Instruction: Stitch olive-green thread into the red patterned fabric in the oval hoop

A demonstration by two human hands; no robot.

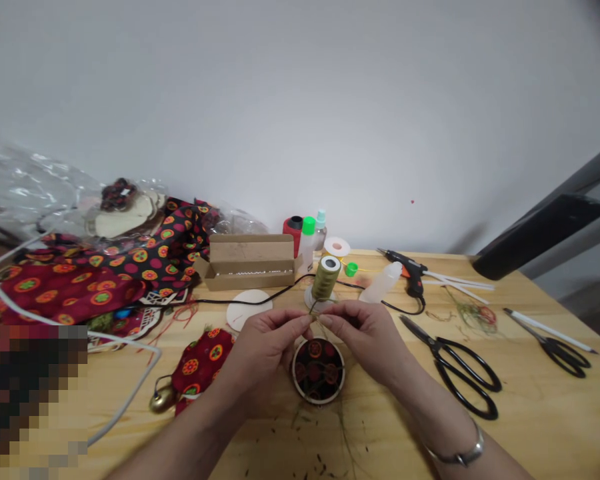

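My left hand (275, 337) and my right hand (361, 333) meet near the middle of the table, thumbs and forefingers pinched on a thin olive thread. Just behind them stands a spool of olive thread (324, 280). Below my fingers is a round piece (319, 371) with a pale rim, its face covered in dark patterned fabric. Loose thread ends trail from it over the tabletop. To the left of my left hand lies a dark red patterned fabric piece (205, 360), with a brass bell (163, 399) beside it.
Large black scissors (460, 367) lie at right, with smaller scissors (563, 353) and a white pencil (555, 331) beyond. Behind are a glue gun (405, 267), a clear bottle (381, 283), an open cardboard box (250, 270) and a green-capped bottle (307, 243). Patterned cloth (80, 287) fills the left.
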